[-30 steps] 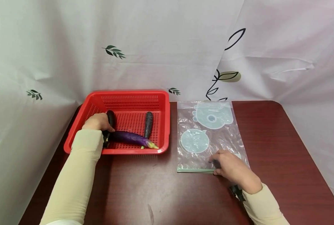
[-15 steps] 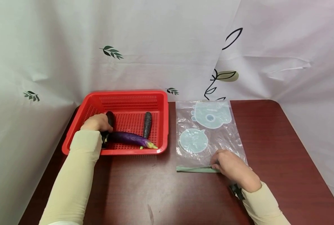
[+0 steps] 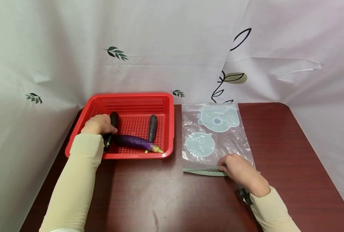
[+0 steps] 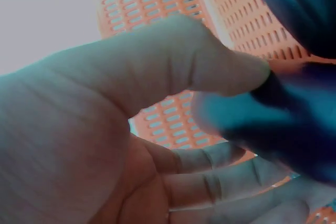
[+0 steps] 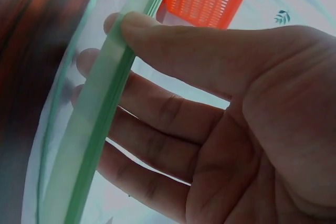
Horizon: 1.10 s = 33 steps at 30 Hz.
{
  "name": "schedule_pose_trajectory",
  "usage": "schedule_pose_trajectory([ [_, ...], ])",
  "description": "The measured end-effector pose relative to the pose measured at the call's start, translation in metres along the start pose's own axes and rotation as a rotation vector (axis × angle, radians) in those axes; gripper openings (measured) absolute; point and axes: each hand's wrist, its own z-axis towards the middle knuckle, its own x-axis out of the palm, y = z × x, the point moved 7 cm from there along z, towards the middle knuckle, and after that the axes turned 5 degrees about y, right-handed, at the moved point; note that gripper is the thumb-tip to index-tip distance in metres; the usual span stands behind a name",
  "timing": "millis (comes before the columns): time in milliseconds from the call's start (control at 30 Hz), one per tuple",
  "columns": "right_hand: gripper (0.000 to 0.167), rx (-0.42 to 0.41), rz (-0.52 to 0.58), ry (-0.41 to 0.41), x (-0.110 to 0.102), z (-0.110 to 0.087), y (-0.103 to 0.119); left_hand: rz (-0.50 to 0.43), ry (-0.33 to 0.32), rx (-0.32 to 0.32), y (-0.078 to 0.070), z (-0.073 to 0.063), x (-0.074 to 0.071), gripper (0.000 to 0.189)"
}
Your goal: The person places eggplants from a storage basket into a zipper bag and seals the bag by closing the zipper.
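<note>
I have the left hand [image 3: 96, 125] at nine o'clock in the red basket [image 3: 172, 129], its thumb and fingers closed around a dark eggplant [image 3: 114, 119]; up close on the left wrist view that eggplant is blurred. To its four o'clock I see a purple eggplant [image 3: 134, 141], pale stem end toward the basket's near right corner, lying across the lower end of a dark speckled vegetable [image 3: 153, 127] at three o'clock. The printed clear bag [image 3: 199, 145] lies flat at the basket's three o'clock on the brown table [image 3: 166, 199], near but apart. My right hand [image 3: 241, 169], at the bag's five o'clock, pinches its green strip [image 5: 100, 98], thumb on one face and fingers behind.
</note>
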Motion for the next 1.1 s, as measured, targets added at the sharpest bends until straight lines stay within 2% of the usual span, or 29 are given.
schedule_pose_trajectory([
  [167,0.026,-0.001,-0.001,-0.009,-0.001,-0.001,0.0,-0.011,-0.013,-0.002,-0.003,-0.005,-0.003,0.03],
  [400,0.024,-0.031,-0.003,-0.048,-0.006,-0.002,0.001,0.003,-0.092,-0.009,-0.008,-0.013,-0.012,0.034],
  [567,0.021,-0.039,0.0,-0.076,-0.009,-0.001,0.001,0.018,-0.126,-0.008,-0.012,-0.02,-0.017,0.037],
  [833,0.02,-0.057,0.001,-0.162,-0.014,-0.003,0.002,0.011,-0.175,-0.001,-0.02,-0.033,-0.022,0.037],
  [1100,0.021,-0.025,0.002,-0.214,-0.019,-0.003,0.0,0.01,-0.233,0.033,-0.029,-0.046,-0.025,0.037],
])
